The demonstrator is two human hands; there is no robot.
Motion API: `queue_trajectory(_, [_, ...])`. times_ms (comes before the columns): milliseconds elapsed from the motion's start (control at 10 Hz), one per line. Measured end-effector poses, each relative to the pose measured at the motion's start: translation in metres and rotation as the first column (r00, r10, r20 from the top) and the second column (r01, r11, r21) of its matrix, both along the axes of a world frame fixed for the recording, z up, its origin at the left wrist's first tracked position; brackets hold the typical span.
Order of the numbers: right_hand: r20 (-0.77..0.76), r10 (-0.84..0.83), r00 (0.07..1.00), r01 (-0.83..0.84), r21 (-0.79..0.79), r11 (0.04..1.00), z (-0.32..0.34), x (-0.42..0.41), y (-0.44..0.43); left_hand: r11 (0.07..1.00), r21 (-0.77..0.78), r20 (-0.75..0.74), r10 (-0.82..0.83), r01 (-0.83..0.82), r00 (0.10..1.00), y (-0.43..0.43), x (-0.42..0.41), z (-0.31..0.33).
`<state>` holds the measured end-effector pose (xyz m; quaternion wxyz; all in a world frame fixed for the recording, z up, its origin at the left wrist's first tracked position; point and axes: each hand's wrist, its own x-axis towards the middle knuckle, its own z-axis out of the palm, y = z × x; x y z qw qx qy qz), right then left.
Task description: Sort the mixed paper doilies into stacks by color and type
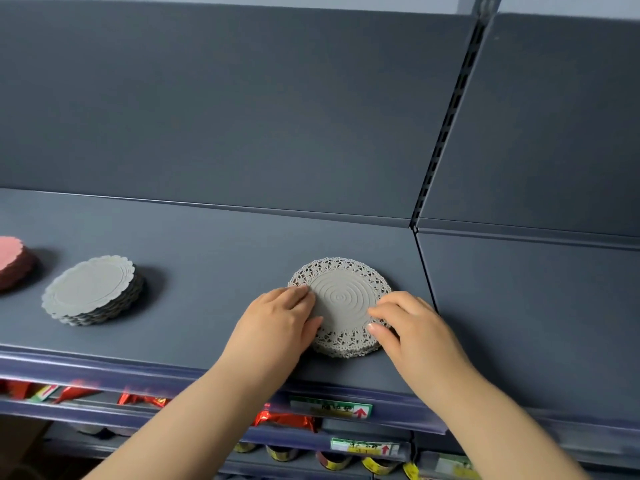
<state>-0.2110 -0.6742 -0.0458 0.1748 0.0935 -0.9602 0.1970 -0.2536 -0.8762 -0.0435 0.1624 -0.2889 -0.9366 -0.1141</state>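
Both hands: on the lace doily stack [343,306], one each side of it, forearms coming in from below.
left hand [277,320]: at the stack's left rim, fingers curled over the top edge, thumb against the lower-left edge; I'm gripping that side.
right hand [412,327]: at the stack's right rim, fingertips bent onto the lace border, thumb pressed on the lower-right lace; gripping that side too.
lace doily stack: grey-white, pierced lace border, ringed embossed centre; lies flat on the shelf [207,244] near its front lip, several sheets deep, edges roughly aligned.
scalloped stack [91,291]: well left of the lace doily stack, same shelf; plain grey-white, wavy rim, no holes; lower sheets slightly fanned.
pink stack [12,261]: further left again, cut by the frame edge; pink top sheet, darker sheets below.
slotted upright [446,126]: just right of the lace doily stack and behind it, rising along the back panel.
price tags [330,407]: on the rails below the lace doily stack, red arrows; text too blurred to read.
red foil packs [284,417]: below the lace doily stack, lower tier.
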Motion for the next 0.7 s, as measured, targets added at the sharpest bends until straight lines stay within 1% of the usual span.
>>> queue_trajectory(100, [0.062,-0.024,0.998,0.027,-0.039,0.999,-0.001,0.006,-0.002,0.999,0.011,0.078,-0.043,0.043,0.996,-0.007,-0.001,0.005])
queue_trajectory(200, [0.065,-0.096,0.993,0.106,-0.162,0.981,0.000,0.024,-0.007,0.996,-0.003,0.051,-0.088,0.088,0.995,-0.025,-0.004,0.005])
queue_trajectory(300, [0.005,-0.248,0.969,0.241,-0.248,0.938,0.004,0.046,-0.017,0.993,-0.010,-0.040,-0.118,0.118,0.992,-0.045,0.010,0.015])
queue_trajectory(400, [-0.035,-0.364,0.931,0.338,-0.303,0.891,0.008,0.064,-0.037,0.995,-0.020,-0.036,-0.102,0.102,0.994,-0.081,0.029,0.020])
queue_trajectory(500, [0.014,-0.397,0.918,0.379,-0.331,0.864,0.012,0.080,-0.073,0.994,-0.026,-0.035,-0.110,0.109,0.993,-0.129,0.045,0.023])
queue_trajectory(600, [-0.001,-0.374,0.927,0.353,-0.332,0.875,0.008,0.099,-0.127,0.987,-0.024,-0.053,-0.161,0.160,0.985,-0.175,0.068,0.020])
queue_trajectory(700, [0.029,-0.313,0.949,0.306,-0.300,0.903,-0.002,0.115,-0.181,0.983,0.003,-0.011,-0.181,0.181,0.983,-0.212,0.086,0.009])
